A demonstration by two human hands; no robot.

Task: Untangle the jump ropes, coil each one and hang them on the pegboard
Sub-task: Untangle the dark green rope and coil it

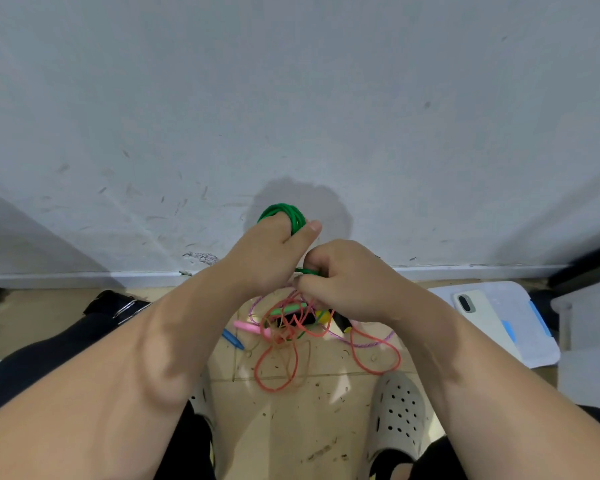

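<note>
Now my left hand (269,252) is gripping the green rope (288,213), its coil sticking up past my thumb in front of the wall (291,98). My right hand (343,275) is pinching a strand of it just beside. Below, the other ropes (291,330) are lying tangled on the floor (309,431).

A green plastic rope coil (288,214); a coral-red thin cord (274,390); a purple-and-white speckled braided cord (368,345); a pink plastic handle (245,326); a blue plastic handle (232,338); beige floor tiles (309,427).
</note>
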